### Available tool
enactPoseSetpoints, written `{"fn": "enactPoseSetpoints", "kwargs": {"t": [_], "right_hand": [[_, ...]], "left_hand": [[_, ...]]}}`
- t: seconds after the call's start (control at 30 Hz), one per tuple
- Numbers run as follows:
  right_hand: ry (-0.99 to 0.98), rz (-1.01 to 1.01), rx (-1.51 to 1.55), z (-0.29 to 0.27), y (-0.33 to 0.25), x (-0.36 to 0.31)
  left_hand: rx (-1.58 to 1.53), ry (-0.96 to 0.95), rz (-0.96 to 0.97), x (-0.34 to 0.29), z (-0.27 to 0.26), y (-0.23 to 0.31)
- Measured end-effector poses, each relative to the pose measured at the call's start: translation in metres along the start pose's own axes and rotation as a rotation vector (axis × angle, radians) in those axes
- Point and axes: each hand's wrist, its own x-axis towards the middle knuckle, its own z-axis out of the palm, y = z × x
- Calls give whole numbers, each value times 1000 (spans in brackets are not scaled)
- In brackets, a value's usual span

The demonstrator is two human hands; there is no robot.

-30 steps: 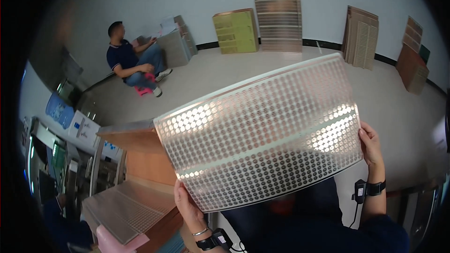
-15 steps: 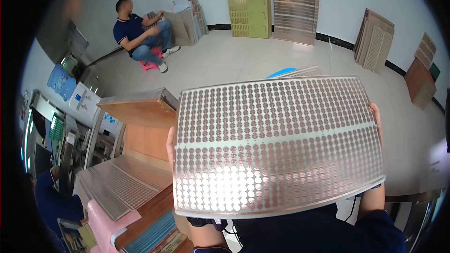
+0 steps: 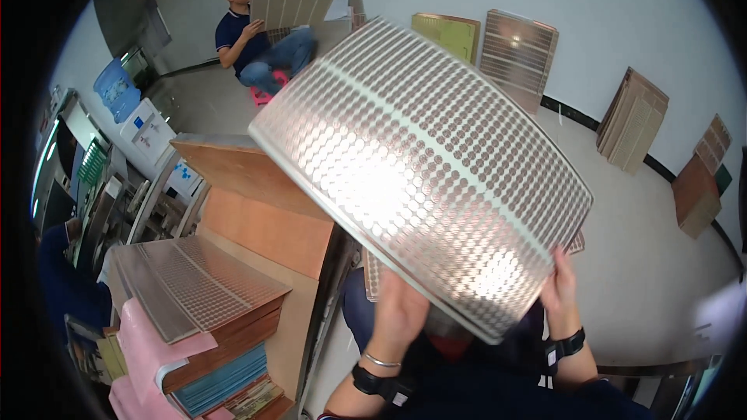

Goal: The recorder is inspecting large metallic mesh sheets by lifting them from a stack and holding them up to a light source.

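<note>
A large thin circuit board panel (image 3: 443, 155), silvery with rows of round copper-coloured dots and a plain strip along its middle, is held up in front of me. It slants, its far left corner high and its right end low, and glare whitens part of its face. My left hand (image 3: 402, 307) grips the near long edge, its fingertips hidden behind the panel. At the lower right end my right hand (image 3: 560, 289) clasps the short edge, thumb side showing. Below, part of another dotted panel (image 3: 371, 276) peeks out by my legs.
At left, a dotted panel (image 3: 198, 284) tops a stack beside pink sheeting (image 3: 148, 350) and an upright wooden board (image 3: 268, 229). A seated co-worker (image 3: 257, 47) holds a striped panel (image 3: 292, 12). More panels (image 3: 632, 120) lean on the wall. A water dispenser (image 3: 146, 136) stands far left.
The panel has turned from nearly level to a steep slant, its left end rising. My left hand has shifted from its left edge to the near long edge. The co-worker has lifted a panel.
</note>
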Motion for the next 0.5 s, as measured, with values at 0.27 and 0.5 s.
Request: {"fn": "enactPoseSetpoints", "kwargs": {"t": [0.27, 0.5], "right_hand": [[24, 37, -79, -17, -35, -17], [-152, 232, -558, -17, -60, -16]], "left_hand": [[169, 128, -95, -3, -38, 20], [257, 93, -192, 3, -48, 29]]}}
